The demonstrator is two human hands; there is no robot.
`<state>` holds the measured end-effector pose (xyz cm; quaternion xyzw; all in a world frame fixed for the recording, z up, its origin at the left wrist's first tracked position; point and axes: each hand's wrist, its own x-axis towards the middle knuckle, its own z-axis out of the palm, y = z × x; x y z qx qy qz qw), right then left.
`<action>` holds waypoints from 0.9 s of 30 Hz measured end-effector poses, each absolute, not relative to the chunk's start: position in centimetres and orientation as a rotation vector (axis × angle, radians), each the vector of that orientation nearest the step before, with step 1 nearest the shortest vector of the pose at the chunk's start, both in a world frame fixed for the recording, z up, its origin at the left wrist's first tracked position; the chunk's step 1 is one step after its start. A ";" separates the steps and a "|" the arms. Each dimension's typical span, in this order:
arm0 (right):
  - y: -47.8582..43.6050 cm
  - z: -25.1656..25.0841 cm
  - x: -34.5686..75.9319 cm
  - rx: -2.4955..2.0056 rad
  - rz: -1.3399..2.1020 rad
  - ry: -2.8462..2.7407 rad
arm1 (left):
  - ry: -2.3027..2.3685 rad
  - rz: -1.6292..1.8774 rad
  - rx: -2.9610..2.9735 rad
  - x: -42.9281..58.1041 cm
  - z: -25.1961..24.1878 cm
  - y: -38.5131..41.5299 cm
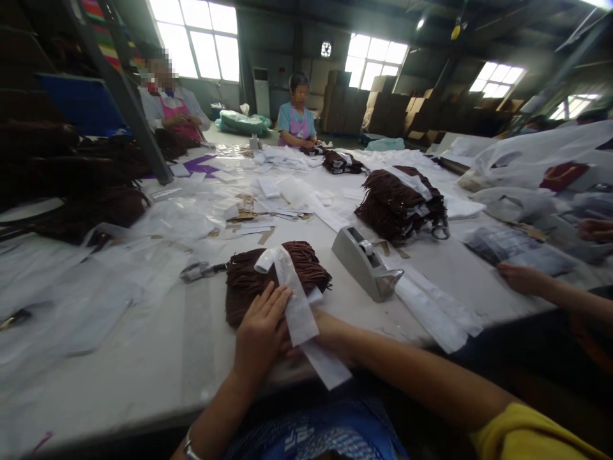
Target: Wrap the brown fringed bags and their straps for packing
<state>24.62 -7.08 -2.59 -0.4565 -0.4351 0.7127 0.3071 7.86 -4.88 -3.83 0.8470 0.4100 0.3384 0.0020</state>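
In front of me on the table lies a dark brown fringed bundle [242, 281] with a white paper-like strip [293, 287] across its top. The strip's upper end is curled, and its lower part hangs toward the table's near edge. My left hand [261, 322] rests on the bundle's near side, its fingers stretched out beside the strip. My right hand [323, 329] is at the bundle's near right corner, its fingers hidden behind the strip and the bundle. A plastic-wrapped clasp [198, 271] sticks out on the left.
A grey tape dispenser [361, 265] stands right of the bundle, near loose white strips [433, 306]. Beyond it sits a taller stack of brown fringed pieces [400, 201]. Clear plastic bags [96, 287] cover the left side. A co-worker's hand [520, 279] is at the right; two people work opposite.
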 end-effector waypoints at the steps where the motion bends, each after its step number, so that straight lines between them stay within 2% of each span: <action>1: -8.2 -3.0 24.5 -1.193 1.981 -1.000 | 1.280 1.045 2.682 7.9 -4.1 -5.0; 4: -11.6 -3.7 25.0 -1.178 2.075 -0.856 | 1.264 1.014 2.750 8.1 -4.5 -5.4; 7: -14.0 -3.0 26.9 -1.354 1.888 -1.344 | 1.264 1.025 2.789 8.2 -4.6 -5.7; 10: -14.1 -1.0 29.1 -1.535 1.109 -2.001 | 1.267 1.025 2.792 8.4 -4.6 -5.9; 12: -12.6 0.1 30.0 -1.482 0.538 -2.133 | 1.270 1.025 2.789 8.5 -4.8 -5.9; 15: -8.9 0.3 30.2 -1.202 0.088 -2.285 | 1.264 1.050 2.789 8.5 -5.1 -5.8; 18: -5.4 -0.1 29.7 -0.963 -0.002 -2.449 | 1.255 1.070 2.798 8.4 -5.4 -5.8; 21: -3.6 0.5 29.4 -0.885 0.096 -2.489 | 1.260 1.085 2.795 8.2 -5.6 -5.9; 24: -2.8 2.3 29.3 -0.938 0.227 -2.408 | 1.271 1.092 2.749 8.3 -5.5 -6.0; 27: -2.1 4.3 28.4 -1.095 0.318 -2.077 | 1.269 1.092 2.736 8.5 -5.3 -6.1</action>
